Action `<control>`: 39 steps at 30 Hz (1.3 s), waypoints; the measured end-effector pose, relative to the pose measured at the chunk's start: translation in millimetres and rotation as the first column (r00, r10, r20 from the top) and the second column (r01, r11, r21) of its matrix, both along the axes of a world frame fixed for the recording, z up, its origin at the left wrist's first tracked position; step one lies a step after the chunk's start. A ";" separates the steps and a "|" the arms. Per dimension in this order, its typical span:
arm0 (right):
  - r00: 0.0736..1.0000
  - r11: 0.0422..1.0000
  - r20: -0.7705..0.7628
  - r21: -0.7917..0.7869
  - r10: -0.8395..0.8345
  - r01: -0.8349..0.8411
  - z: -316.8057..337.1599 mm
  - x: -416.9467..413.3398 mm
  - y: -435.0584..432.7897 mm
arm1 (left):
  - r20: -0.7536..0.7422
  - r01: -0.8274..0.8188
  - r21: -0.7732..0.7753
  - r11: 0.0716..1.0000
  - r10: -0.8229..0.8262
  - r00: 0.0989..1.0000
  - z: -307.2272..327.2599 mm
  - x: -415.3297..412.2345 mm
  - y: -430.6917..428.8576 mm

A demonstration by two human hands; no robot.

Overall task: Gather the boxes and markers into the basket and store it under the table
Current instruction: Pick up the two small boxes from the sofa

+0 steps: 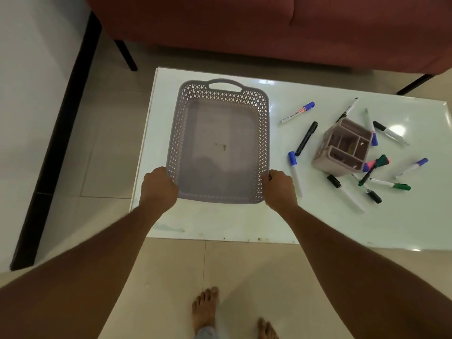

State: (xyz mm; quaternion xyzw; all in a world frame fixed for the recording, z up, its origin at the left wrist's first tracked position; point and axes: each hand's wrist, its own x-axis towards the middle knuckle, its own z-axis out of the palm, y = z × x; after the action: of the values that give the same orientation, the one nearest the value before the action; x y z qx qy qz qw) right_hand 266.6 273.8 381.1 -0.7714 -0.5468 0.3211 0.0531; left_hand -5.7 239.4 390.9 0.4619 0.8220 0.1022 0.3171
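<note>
The left hand (159,184) grips the near left corner of the grey lattice basket (174,133), fingers curled over the rim. The basket lies over the left part of the white glossy table (220,223), its far handle pointing toward the red sofa (244,25). Whether it rests on the top or is held just above it cannot be told. Its floor is bare, so nothing has been gathered yet. The right hand (280,188) clasps the near right corner in the same way.

To the right of the basket the markers lie loose on the tabletop: a blue-capped marker (298,112), a black marker (306,138) and another blue-capped one near the right hand. Further right stands a pinkish divided organiser box (343,146), the only box in view, tilted and apart from the basket. More markers are scattered around it, among them a green marker (391,185).

By this reading the task is at its very start. The box and every marker are left to collect, and the basket must then go under the table.
</note>
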 end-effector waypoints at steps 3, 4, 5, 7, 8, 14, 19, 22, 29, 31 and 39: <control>0.999 0.999 0.037 -0.008 0.037 -0.037 -1.8 1.7 -4.5 | -0.020 -0.002 0.015 1.000 0.003 1.000 0.3 3.7 -5.6; 0.999 0.999 0.029 -0.004 0.041 -0.041 -0.8 2.8 -7.0 | -0.025 -0.012 0.018 1.000 0.013 1.000 0.9 6.0 -9.1; 0.999 0.999 0.014 0.002 0.037 -0.037 0.5 4.2 -11.3 | -0.037 -0.024 0.019 1.000 0.025 0.999 2.2 9.3 -13.9; 1.000 1.000 -0.021 0.006 0.010 -0.010 6.3 8.3 -25.7 | -0.111 -0.022 0.028 0.999 0.025 0.994 8.5 19.2 -28.5; 1.000 1.000 -0.023 0.003 -0.001 0.001 8.8 10.8 -35.7 | -0.178 0.011 0.054 0.998 -0.001 0.984 12.0 24.7 -37.8; 1.000 1.000 -0.002 -0.028 -0.007 0.007 29.3 57.0 -127.0 | -0.454 0.449 0.124 0.885 -0.352 0.819 42.3 90.1 -108.6; 0.997 0.997 -0.024 -0.031 -0.068 0.067 65.2 127.8 -195.9 | -0.418 0.684 0.133 0.717 -0.586 0.695 75.0 196.6 -154.7; 0.997 0.998 -0.022 -0.001 -0.069 0.069 98.9 191.7 -230.9 | -0.389 0.735 0.172 0.656 -0.640 0.662 106.7 278.4 -176.2; 0.992 0.999 0.122 0.039 -0.033 0.028 181.2 373.1 -288.9 | -0.385 0.825 0.235 0.514 -0.730 0.565 176.5 459.7 -199.5; 0.984 0.998 0.171 0.048 -0.054 0.047 201.0 423.1 -294.2 | -0.386 0.848 0.241 0.472 -0.755 0.530 193.4 506.4 -197.5; 0.971 0.991 0.214 0.100 -0.111 0.092 252.6 562.8 -261.0 | -0.434 0.902 0.221 0.370 -0.791 0.430 222.2 640.8 -136.6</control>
State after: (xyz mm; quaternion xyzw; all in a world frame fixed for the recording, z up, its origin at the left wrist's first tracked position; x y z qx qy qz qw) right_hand 829.3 12.8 633.7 -0.8259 -0.5229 0.2063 0.0433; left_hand 635.1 102.9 613.1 0.8851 0.4513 0.0378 0.1068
